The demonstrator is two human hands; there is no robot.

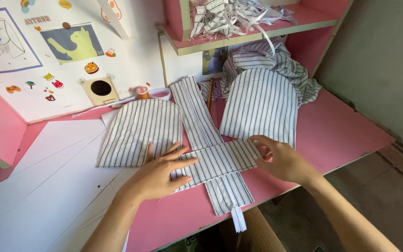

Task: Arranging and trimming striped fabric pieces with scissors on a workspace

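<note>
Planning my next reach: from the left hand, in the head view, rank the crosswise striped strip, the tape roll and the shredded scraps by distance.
1. Crosswise strip: under the left hand, touching.
2. Tape roll: behind it, by the wall.
3. Shredded scraps: farthest, on the upper shelf.

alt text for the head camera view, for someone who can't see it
Two bare hands press on a short striped fabric strip laid crosswise over a long striped strip on a pink table: the left hand flat on its left end, the right hand pinching its right end. Two arch-shaped striped fabric pieces lie either side, with white paper sheets at left.
</note>
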